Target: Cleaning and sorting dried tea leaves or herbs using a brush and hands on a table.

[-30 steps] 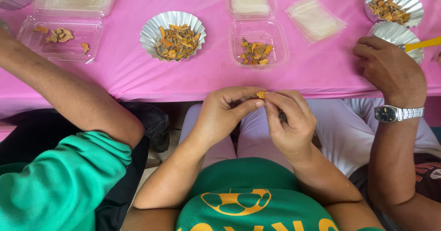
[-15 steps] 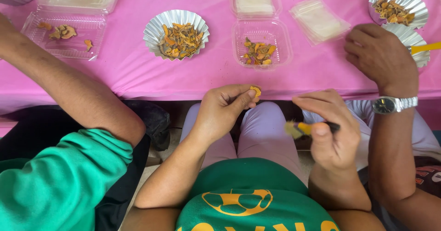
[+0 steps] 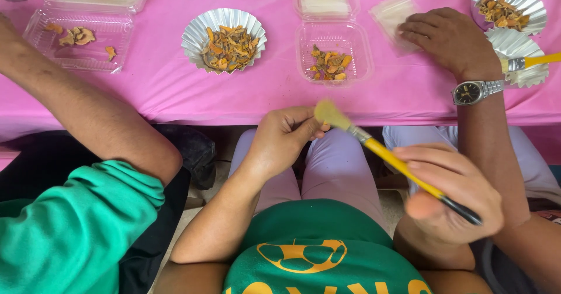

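Head view: right hand [image 3: 453, 189] grips a yellow-handled brush [image 3: 385, 154], bristles meeting the closed left hand [image 3: 286, 139]

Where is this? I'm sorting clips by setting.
Probably a shared sorting or cleaning table: a pink tablecloth, foil cups and clear plastic trays of dried orange bits, and people seated side by side with brushes.

Single head cam, looking steeply down, close over wearer's lap and pink table [image 3: 274, 95] edge; no second view.
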